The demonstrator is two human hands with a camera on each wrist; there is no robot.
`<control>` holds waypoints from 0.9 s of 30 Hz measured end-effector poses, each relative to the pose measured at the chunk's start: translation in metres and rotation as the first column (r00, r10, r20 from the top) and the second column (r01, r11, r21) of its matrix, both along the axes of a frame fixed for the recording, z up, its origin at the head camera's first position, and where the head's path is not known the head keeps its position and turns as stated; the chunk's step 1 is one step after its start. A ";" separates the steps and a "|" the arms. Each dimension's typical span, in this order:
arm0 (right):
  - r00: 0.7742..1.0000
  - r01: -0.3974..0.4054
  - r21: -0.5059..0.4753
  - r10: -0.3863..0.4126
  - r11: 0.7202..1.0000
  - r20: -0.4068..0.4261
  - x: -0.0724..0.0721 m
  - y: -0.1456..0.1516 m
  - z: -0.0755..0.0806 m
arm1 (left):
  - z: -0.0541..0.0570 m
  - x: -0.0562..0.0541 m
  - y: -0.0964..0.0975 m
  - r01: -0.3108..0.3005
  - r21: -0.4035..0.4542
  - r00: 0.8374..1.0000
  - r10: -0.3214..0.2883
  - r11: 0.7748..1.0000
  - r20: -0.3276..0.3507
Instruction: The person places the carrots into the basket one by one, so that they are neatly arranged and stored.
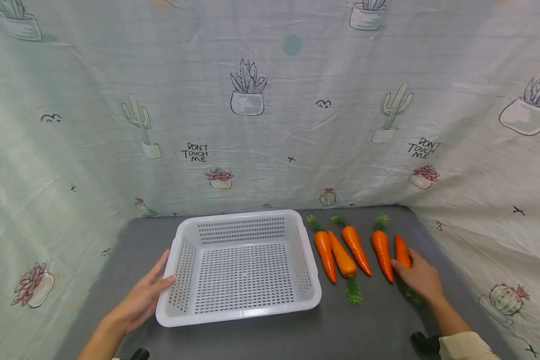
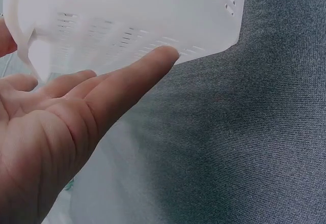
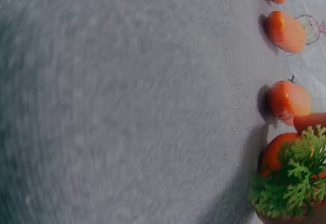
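Note:
A white plastic basket (image 1: 238,316) with slotted walls sits on the grey table. My left hand (image 1: 139,300) is at its left side. The thumb lies over the rim, while the straight fingers reach along the outer wall, as the left wrist view shows of the basket (image 2: 132,5) and hand (image 2: 46,137). At the right, my right hand (image 1: 420,277) grips the rightmost orange carrot (image 1: 401,247), thumb on its left side and fingers on its right. Its green leafy top (image 3: 295,178) points toward the wrist; the hand covers part of the carrot's body.
Between basket and right hand lie several other carrots, among them one with its top toward me (image 1: 342,255) and one right beside the thumb (image 1: 380,250). A grey cloth-covered table (image 1: 270,345) carries everything. Printed cactus sheets (image 1: 270,130) hang behind and at both sides.

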State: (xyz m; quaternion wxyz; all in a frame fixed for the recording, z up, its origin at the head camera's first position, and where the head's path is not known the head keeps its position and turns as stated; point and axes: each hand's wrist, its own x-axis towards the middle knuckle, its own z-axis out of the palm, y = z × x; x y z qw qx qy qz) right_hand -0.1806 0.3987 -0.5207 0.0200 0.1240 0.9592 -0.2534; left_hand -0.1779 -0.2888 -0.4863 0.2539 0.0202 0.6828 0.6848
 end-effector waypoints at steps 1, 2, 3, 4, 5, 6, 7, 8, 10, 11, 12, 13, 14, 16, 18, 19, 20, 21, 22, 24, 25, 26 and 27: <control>1.000 0.008 0.005 -0.008 1.000 -0.019 -0.001 -0.001 0.000 | 0.001 0.001 0.000 -0.001 0.002 1.000 0.001 1.000 0.007; 0.999 0.019 0.010 -0.019 1.000 -0.036 -0.002 -0.002 0.000 | 0.001 0.001 -0.001 -0.002 0.001 1.000 0.002 1.000 0.013; 0.998 0.033 0.013 -0.033 0.999 -0.049 -0.002 -0.003 0.001 | 0.002 0.002 -0.001 -0.004 0.003 1.000 0.004 1.000 0.016; 0.997 0.051 0.013 -0.050 0.999 -0.061 -0.002 -0.004 0.001 | 0.003 0.002 0.000 -0.008 0.005 1.000 0.008 1.000 0.021; 0.995 0.070 0.014 -0.069 0.997 -0.071 -0.002 -0.005 0.002 | 0.003 0.002 0.000 -0.011 0.007 1.000 0.010 1.000 0.026; 0.993 0.089 0.009 -0.088 0.996 -0.081 -0.002 -0.005 0.003 | 0.004 0.002 0.000 -0.007 0.011 1.000 0.007 1.000 0.026; 0.991 0.105 0.007 -0.104 0.994 -0.090 -0.002 -0.006 0.004 | 0.004 0.002 0.000 -0.004 0.012 1.000 0.004 1.000 0.025; 0.988 0.119 0.006 -0.118 0.993 -0.099 -0.002 -0.006 0.005 | 0.005 0.002 0.000 -0.005 0.009 1.000 0.005 1.000 0.024; 0.983 0.141 0.003 -0.140 0.990 -0.117 -0.001 -0.006 0.007 | 0.005 0.001 0.000 -0.005 0.005 1.000 0.005 1.000 0.021; 0.980 0.153 0.000 -0.152 0.988 -0.126 -0.001 -0.006 0.008 | 0.006 0.001 0.000 -0.001 0.004 1.000 0.001 1.000 0.018; 0.978 0.164 -0.007 -0.164 0.986 -0.131 -0.001 -0.006 0.008 | 0.006 0.000 0.000 0.005 0.002 1.000 -0.005 1.000 0.016; 0.975 0.178 -0.018 -0.179 0.984 -0.129 -0.001 -0.005 0.009 | 0.006 0.000 0.000 0.009 -0.001 1.000 -0.009 1.000 0.015; 0.974 0.188 -0.027 -0.190 0.982 -0.125 -0.001 -0.004 0.009 | 0.006 0.000 0.000 0.011 -0.002 1.000 -0.011 1.000 0.016; 0.972 0.201 -0.047 -0.206 0.978 -0.117 -0.001 -0.003 0.009 | 0.005 -0.001 0.000 0.011 0.002 1.000 -0.011 1.000 0.027; 0.971 0.211 -0.070 -0.217 0.975 -0.105 0.000 -0.002 0.009 | 0.004 0.000 0.000 0.008 0.008 0.999 -0.008 1.000 0.035; 0.971 0.212 -0.079 -0.220 0.974 -0.099 0.000 -0.001 0.009 | 0.003 0.000 0.000 0.006 0.011 0.999 -0.006 1.000 0.039; 0.971 0.213 -0.085 -0.221 0.973 -0.095 0.000 -0.001 0.009 | 0.003 0.000 0.000 0.005 0.014 0.999 -0.006 1.000 0.042; 0.970 0.215 -0.092 -0.223 0.972 -0.093 0.000 -0.001 0.009 | 0.002 0.000 0.000 0.005 0.017 0.999 -0.006 1.000 0.044; 0.970 0.217 -0.098 -0.226 0.971 -0.091 0.001 -0.001 0.010 | 0.002 0.001 -0.001 0.007 0.019 0.999 -0.008 1.000 0.044; 0.970 0.220 -0.105 -0.229 0.970 -0.086 0.001 0.000 0.010 | 0.001 0.001 -0.001 0.008 0.020 0.999 -0.009 1.000 0.044; 0.969 0.220 -0.110 -0.230 0.969 -0.085 0.001 0.000 0.010 | 0.001 0.001 -0.001 0.008 0.019 0.999 -0.009 1.000 0.046; 0.969 0.220 -0.111 -0.230 0.969 -0.087 0.001 0.000 0.010 | 0.001 0.002 -0.002 0.008 0.018 0.999 -0.009 1.000 0.047; 0.969 0.221 -0.115 -0.232 0.968 -0.090 0.002 0.000 0.010 | 0.000 0.002 -0.002 0.008 0.017 0.999 -0.009 1.000 0.047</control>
